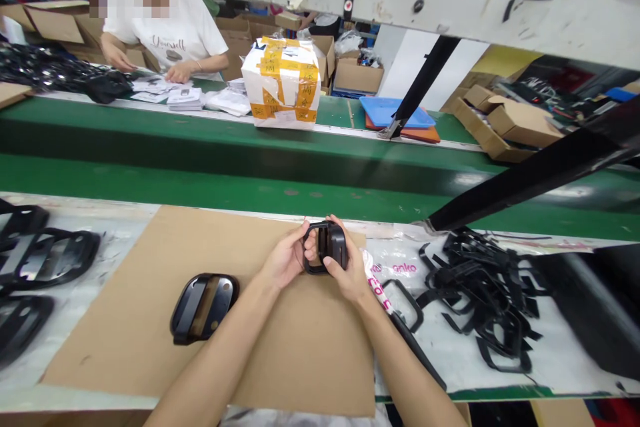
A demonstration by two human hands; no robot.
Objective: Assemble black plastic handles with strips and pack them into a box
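Note:
Both my hands are closed on one small black plastic part [331,246], held just above a brown cardboard sheet [150,320]. My left hand [286,259] grips its left side, where a thin black frame loops out. My right hand [349,265] wraps its right side, thumb on top. A larger black oval housing [203,307] lies on the cardboard to the left of my left forearm.
A pile of black frames [487,293] lies at the right on white plastic bags [400,267]. More black housings [40,260] sit at the left. Beyond runs a green conveyor [200,160]. A taped white box [283,83] and another person [165,33] are on its far side.

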